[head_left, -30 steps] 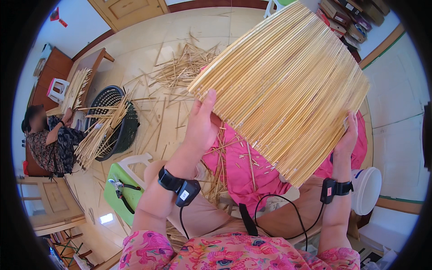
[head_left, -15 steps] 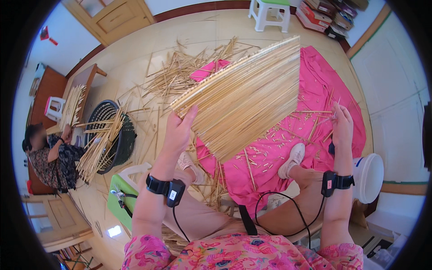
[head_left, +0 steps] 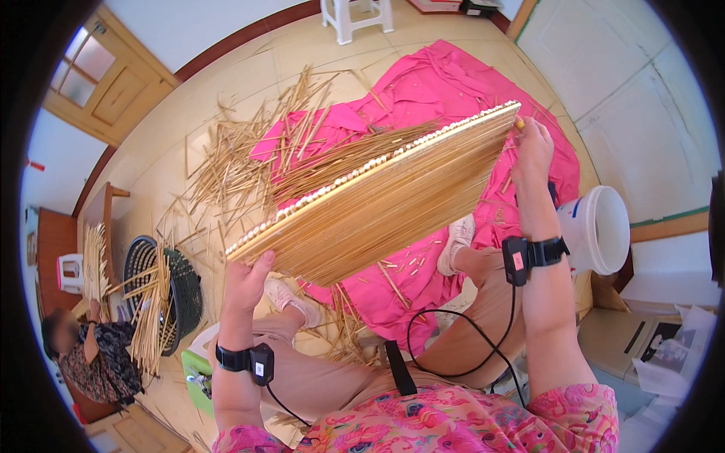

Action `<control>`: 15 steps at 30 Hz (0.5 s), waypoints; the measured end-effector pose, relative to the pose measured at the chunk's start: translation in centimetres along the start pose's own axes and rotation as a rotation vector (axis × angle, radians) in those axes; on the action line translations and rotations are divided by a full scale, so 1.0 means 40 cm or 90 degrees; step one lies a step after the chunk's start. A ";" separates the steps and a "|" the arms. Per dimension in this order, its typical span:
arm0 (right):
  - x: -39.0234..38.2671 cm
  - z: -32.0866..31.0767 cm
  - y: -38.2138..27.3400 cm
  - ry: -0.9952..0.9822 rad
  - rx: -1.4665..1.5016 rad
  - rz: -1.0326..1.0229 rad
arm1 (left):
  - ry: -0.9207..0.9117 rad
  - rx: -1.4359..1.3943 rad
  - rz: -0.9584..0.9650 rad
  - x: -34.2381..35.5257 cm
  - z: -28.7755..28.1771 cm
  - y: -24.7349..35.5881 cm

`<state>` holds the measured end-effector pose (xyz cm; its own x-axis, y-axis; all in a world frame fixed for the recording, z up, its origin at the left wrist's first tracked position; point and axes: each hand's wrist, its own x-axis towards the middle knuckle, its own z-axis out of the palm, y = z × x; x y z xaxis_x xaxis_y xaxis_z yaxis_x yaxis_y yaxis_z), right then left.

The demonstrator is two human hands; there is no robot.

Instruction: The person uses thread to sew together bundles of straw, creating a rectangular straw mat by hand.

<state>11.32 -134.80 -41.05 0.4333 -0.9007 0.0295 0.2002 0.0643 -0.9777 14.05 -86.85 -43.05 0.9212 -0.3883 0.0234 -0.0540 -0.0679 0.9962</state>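
Observation:
A flat mat of straw-coloured stalks (head_left: pixel 377 204) hangs tilted in front of me, its long far edge lined with cut stalk ends. My left hand (head_left: pixel 248 283) grips its near left corner, thumb on the upper face and the other fingers mostly hidden. At the far right corner, my right hand (head_left: pixel 533 147) is closed on the mat's edge, with a small yellowish bit showing by the fingertips. Beneath the mat, a bright pink cloth (head_left: pixel 445 72) covers part of the floor, with loose stalks and short cut pieces scattered on it.
Loose stalks (head_left: pixel 238 155) are heaped at the far left. A co-worker (head_left: pixel 94 362) handles stalks beside a dark basket (head_left: pixel 185 291). A white bucket (head_left: pixel 604 230) stands at my right, a white stool (head_left: pixel 359 19) at the back. Cables run from both wrist bands.
The mat has tipped so its row of stalk ends shows. My right hand has come from apart at the right to the mat's far right corner. The view has shifted right.

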 end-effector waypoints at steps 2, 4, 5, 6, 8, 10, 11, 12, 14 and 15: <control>0.064 -0.025 0.035 0.004 -0.013 0.024 | -0.016 -0.013 0.005 -0.002 0.004 -0.006; 0.134 -0.063 0.085 -0.008 0.067 0.030 | -0.037 -0.046 0.005 0.003 0.015 -0.004; 0.061 0.002 0.052 0.047 0.117 0.055 | -0.023 -0.024 -0.004 -0.013 -0.006 0.003; 0.046 0.007 0.032 0.048 0.144 0.080 | -0.036 0.004 0.008 -0.018 -0.019 0.003; 0.035 -0.009 0.002 0.056 0.195 0.126 | -0.066 0.056 0.035 -0.020 -0.037 -0.005; 0.048 -0.035 -0.002 -0.058 0.346 0.159 | -0.171 0.166 0.184 0.002 -0.003 0.071; 0.066 -0.072 -0.004 -0.178 0.414 0.149 | -0.224 0.149 0.264 0.014 0.038 0.101; 0.056 -0.074 -0.017 -0.307 0.485 0.148 | -0.268 0.142 0.340 0.017 0.060 0.125; 0.067 -0.061 -0.013 -0.255 0.514 0.120 | -0.251 0.270 0.440 -0.011 0.083 0.145; 0.111 -0.092 -0.012 -0.258 0.531 0.101 | -0.263 0.325 0.509 -0.015 0.109 0.150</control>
<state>9.93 -140.42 -41.22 0.7510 -0.6469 0.1322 0.6094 0.6019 -0.5161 11.48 -91.03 -37.46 0.3450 -0.7702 0.5364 -0.8377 0.0051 0.5461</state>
